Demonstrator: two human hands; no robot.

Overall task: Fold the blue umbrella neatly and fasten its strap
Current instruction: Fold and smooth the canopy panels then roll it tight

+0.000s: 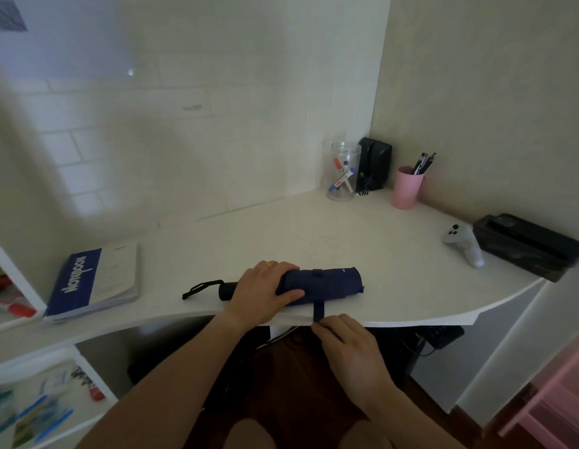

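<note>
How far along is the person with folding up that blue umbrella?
Nearly finished. The blue umbrella already lies collapsed and rolled into a tight bundle on the desk. The left hand pins the roll near its handle, while the right hand pinches the end of the strap, which hangs loose toward the desk edge. What is left: wrapping that strap around the roll and fastening it.

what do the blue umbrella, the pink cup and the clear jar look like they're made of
Blue umbrella: soft matte woven fabric, judging by its creases; the strap looks like the same cloth. Pink cup: smooth, opaque and matte, probably plastic. Clear jar: see-through with glints, plastic or glass, I cannot tell which.
</note>
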